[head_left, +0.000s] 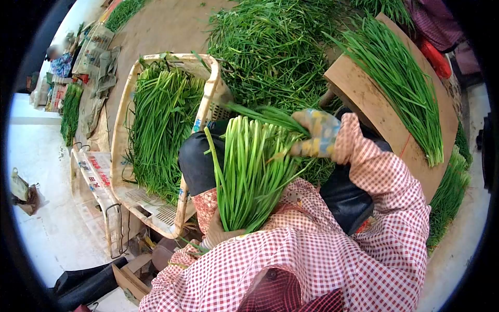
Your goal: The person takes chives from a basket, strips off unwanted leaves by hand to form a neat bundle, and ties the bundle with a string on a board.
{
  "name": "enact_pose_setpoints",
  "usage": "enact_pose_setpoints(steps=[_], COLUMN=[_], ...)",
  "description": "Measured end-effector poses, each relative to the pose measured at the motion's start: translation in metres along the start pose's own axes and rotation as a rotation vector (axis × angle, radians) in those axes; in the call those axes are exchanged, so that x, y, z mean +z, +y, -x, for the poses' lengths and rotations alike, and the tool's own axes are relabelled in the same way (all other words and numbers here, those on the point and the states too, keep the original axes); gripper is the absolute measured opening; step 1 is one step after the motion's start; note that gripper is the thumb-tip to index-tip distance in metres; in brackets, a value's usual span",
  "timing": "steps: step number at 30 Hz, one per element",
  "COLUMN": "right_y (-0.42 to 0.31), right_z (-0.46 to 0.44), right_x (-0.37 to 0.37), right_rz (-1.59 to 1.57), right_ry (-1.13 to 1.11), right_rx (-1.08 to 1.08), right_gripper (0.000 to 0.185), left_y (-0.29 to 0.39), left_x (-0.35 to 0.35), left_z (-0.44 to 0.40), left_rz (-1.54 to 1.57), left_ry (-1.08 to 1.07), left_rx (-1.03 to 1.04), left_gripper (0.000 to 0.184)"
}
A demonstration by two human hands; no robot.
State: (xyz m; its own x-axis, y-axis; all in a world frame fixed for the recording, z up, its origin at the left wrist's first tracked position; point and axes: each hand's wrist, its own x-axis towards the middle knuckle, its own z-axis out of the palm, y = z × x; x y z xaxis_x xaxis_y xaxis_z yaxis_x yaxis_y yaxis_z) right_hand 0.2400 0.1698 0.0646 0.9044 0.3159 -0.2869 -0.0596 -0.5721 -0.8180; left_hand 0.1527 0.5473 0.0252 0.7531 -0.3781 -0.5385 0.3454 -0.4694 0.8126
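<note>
Two hands are in view. The left hand (222, 234) supports the green bunch (249, 166) at its lower, leafy end; its fingers are curled closed around the leaves and partly covered by them. The right hand (319, 132), in a patterned glove, is closed on a few loose leaves (265, 115), which extend leftward above the bunch. Motion blur hides the exact spacing of its fingers. The green bunch lies over the lap, between the hands, with its pale cut ends pointing up in the view.

Containers: two plastic crates are visible. The front crate (207, 99) stands left of the bunch, near the left knee (200, 164), and holds many green stalks (163, 125), their pale ends toward the top of the view. The second crate (96, 174) is left of the front crate and bears red lettering; its contents cannot be determined.

Other items: one board (358, 83), at right, carries one spread batch of long leaves (400, 88), with pale ends toward the lower right. One large leaf pile (265, 52) lies on the floor beyond the knees. One further leaf stack (449, 195) is located beside the board, at the right edge. Two other people are partly visible: one person (61, 65) at upper left, one at upper right.
</note>
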Motion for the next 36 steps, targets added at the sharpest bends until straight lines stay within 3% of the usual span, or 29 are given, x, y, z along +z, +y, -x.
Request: enact_pose_setpoints(steps=[2, 6, 10, 12, 14, 16, 18, 20, 22, 23, 25, 28, 30, 32, 34, 36], right_y=[-0.005, -0.007, -0.002, -0.016, 0.003, 0.01, 0.011, 0.013, 0.046, 0.058, 0.082, 0.041, -0.04, -0.047, -0.018, -0.025], right_z=[0.001, -0.004, -0.001, 0.014, 0.02, 0.02, 0.018, 0.008, -0.003, -0.007, -0.014, -0.011, 0.004, -0.005, -0.015, -0.021], right_x=[0.016, 0.019, 0.019, 0.018, 0.025, 0.032, 0.033, 0.027, 0.033, 0.028, 0.0, -0.029, -0.02, 0.01, 0.043, 0.045], right_rz=[0.348, 0.301, 0.146, 0.357, 0.429, 0.459, 0.472, 0.274, 0.157, 0.067, -0.372, -0.811, -0.663, -0.691, -0.958, -0.924], right_ry=[0.174, 0.111, -0.15, -0.122, -0.123, -0.042, 0.029, -0.013, 0.207, 0.283, 0.525, 0.777, 0.416, 0.175, 0.048, 0.076], right_rx=[-0.054, -0.031, 0.063, 0.202, -0.014, 0.077, 0.027, 0.131, 0.018, 0.029, 0.287, 0.36, 0.378, 0.328, 0.232, 0.231], right_gripper=[0.069, 0.078, 0.085, 0.07, 0.053, 0.04, 0.033, 0.029, 0.021, 0.023, 0.028, 0.034, 0.037, 0.04, 0.048, 0.05], left_y=[-0.002, -0.007, 0.002, 0.015, 0.03, 0.047, 0.042, 0.028, 0.015, 0.027, 0.006, 0.02, 0.027, 0.022, 0.02, 0.021], left_x=[0.0, -0.005, -0.009, -0.005, -0.002, 0.003, 0.0, -0.003, -0.002, 0.0, 0.001, 0.003, 0.003, 0.004, 0.003, 0.002], left_z=[-0.001, -0.004, -0.001, 0.002, 0.004, 0.004, 0.005, 0.004, 0.002, 0.003, -0.003, -0.003, -0.001, -0.002, -0.002, -0.001], left_rz=[0.049, 0.152, 0.18, 0.226, 0.199, 0.253, 0.413, 0.459, 0.649, 0.683, 0.741, 0.743, 0.672, 0.595, 0.598, 0.618], left_ry=[-0.007, -0.083, -0.082, -0.054, 0.008, 0.061, 0.008, -0.044, -0.134, -0.121, -0.157, -0.175, -0.163, -0.139, -0.143, -0.16], left_rx=[-0.012, -0.022, -0.149, -0.205, -0.396, -0.43, -0.372, -0.31, -0.159, -0.202, -0.156, -0.133, -0.166, -0.15, -0.128, -0.138], left_gripper=[0.102, 0.103, 0.096, 0.092, 0.081, 0.073, 0.066, 0.063, 0.06, 0.061, 0.063, 0.069, 0.072, 0.075, 0.073, 0.075])
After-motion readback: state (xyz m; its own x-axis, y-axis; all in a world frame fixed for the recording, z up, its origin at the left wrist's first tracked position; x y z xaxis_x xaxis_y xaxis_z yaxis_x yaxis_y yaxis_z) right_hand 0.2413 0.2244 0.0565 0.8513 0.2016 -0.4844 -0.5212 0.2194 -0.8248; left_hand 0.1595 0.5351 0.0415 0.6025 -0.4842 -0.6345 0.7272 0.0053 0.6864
